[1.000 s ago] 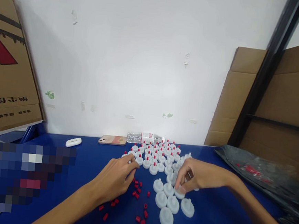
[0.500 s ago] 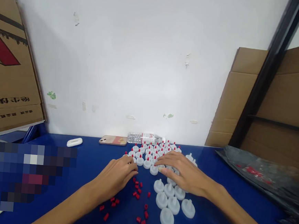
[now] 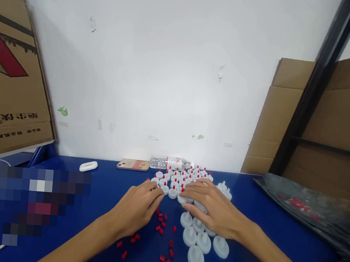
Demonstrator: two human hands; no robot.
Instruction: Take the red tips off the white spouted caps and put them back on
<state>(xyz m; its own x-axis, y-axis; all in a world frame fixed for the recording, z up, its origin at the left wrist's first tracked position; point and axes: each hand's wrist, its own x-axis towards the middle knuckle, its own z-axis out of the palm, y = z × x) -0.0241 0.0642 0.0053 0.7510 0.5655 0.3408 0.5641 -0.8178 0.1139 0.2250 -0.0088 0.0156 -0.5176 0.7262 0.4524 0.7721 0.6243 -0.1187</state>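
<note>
Two bare hands rest low over a blue worktop (image 3: pixel 103 190), close to each other and near its middle. The left hand (image 3: pixel 135 208) lies with its fingers bent and pressed together, the tips pointing to the edge of a group of white caps with red tips (image 3: pixel 173 183); whether these fingers pinch something small, I cannot tell. The right hand (image 3: pixel 214 210) lies palm down, its fingers stretched and a little spread, on top of several plain white caps (image 3: pixel 204 242), and its fingertips touch one cap at the near edge of the red-tipped group. The plain caps stand upright in a tight cluster under and just in front of this hand, touching one another. Loose red plugs (image 3: pixel 170 243) are scattered on the worktop between the two wrists, just left of the plain caps. The red-tipped caps stand in close rows behind both hands, toward the wall. Behind them a water bottle (image 3: pixel 168 162) lies on its side, with a phone (image 3: pixel 132 165) just beside it and a small white case (image 3: pixel 88 166) further left. A cardboard box (image 3: pixel 11 94) stands at the left, and a black plastic bag (image 3: pixel 308 202) lies at the right.
</note>
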